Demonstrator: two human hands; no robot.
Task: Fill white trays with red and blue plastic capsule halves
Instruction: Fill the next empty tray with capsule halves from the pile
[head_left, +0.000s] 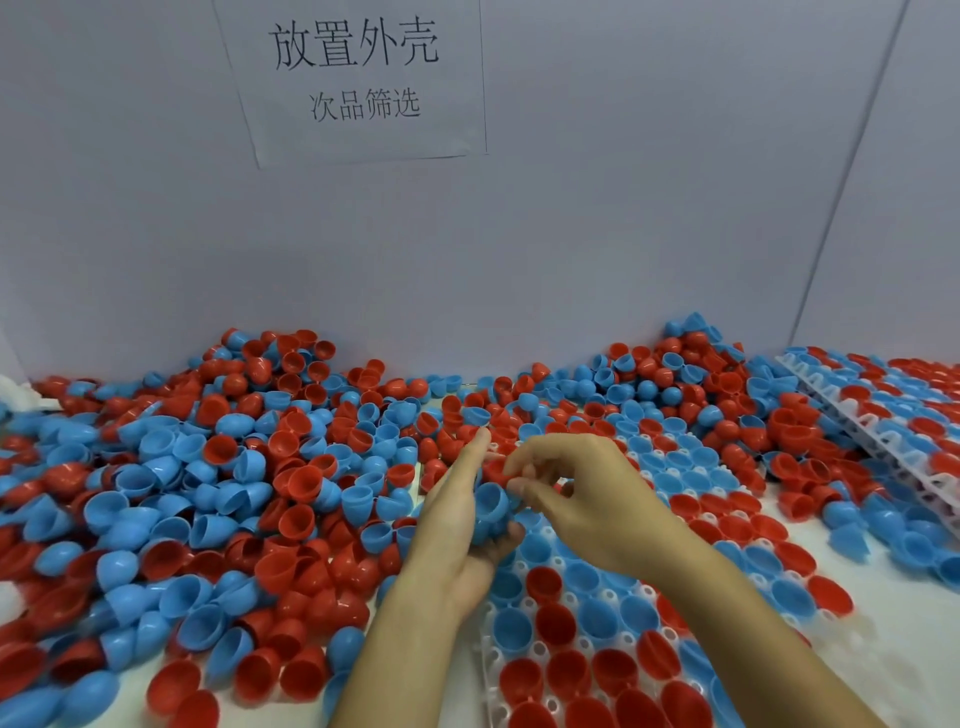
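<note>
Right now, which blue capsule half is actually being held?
The open-side-up blue half cupped in the left hand above the tray; the others lie loose.

A loose heap of red and blue capsule halves (218, 493) sprawls from nine o'clock round to twelve, many lying mouth-up, others tipped. At five o'clock a white tray (631, 595) lies flat, its sockets mostly filled with halves seated mouth-up. One blue half (491, 501) sits at centre, mouth-up. A second filled tray (852, 410) leans tilted at two o'clock.
</note>
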